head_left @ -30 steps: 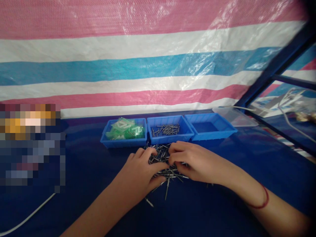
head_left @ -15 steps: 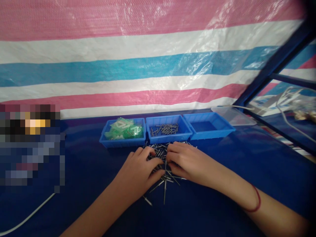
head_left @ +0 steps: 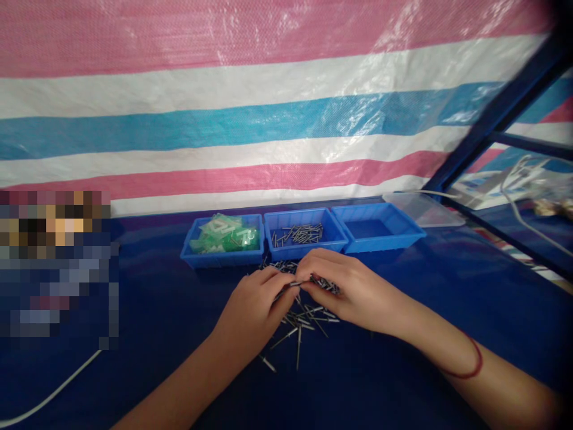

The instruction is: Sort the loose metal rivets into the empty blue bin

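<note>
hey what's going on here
A person's left hand and right hand meet fingertip to fingertip above a loose pile of thin metal pins on a blue table. Any piece pinched there is too small to make out. Behind, three blue bins stand in a row: green bags fill the left one, and more pins lie in the middle one.

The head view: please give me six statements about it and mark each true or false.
1. Three blue bins stand in a row. True.
2. Red plastic lies in the left bin. False: the plastic there is green.
3. The middle bin holds metal pins. True.
4. A red band circles the left wrist. False: the red band circles the right one.
5. The hands are far apart. False: the left hand and right hand are close together.
6. More pins lie loose on the table. True.
</note>
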A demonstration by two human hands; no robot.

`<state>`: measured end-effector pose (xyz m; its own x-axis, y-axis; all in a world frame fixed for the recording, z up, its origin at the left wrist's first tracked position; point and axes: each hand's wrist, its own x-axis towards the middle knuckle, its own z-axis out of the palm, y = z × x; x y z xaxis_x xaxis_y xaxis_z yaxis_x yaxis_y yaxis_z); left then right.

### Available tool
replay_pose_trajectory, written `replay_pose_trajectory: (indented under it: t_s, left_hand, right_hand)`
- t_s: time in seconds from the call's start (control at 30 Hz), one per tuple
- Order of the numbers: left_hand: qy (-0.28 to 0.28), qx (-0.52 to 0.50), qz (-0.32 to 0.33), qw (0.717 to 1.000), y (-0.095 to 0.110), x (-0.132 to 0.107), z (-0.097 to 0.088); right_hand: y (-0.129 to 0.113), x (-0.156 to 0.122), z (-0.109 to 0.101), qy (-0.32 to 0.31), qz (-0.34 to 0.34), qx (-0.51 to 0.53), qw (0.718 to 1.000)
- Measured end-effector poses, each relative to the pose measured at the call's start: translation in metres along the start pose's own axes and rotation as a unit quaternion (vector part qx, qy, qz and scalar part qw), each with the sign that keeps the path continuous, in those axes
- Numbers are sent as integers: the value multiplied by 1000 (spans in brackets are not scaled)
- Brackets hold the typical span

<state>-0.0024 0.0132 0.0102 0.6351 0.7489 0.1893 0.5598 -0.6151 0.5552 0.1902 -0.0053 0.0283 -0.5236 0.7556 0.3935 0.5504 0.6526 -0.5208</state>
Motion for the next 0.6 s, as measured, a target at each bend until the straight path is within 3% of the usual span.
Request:
replay_pose_trajectory:
  t_s: [0.2, 0.33, 0.6]
  left_hand:
    - [51, -88, -27, 994, 2, 1, -2]
    - [79, -110, -22, 991, 4, 0, -1]
    - [148, -119, -7, 982, 5, -3, 4]
  right_hand:
    - [1, 3, 8, 114, 99, 99, 984]
    - [0, 3, 10, 114, 127, 155, 973]
    - [-1, 4, 7, 109, 107, 186, 971]
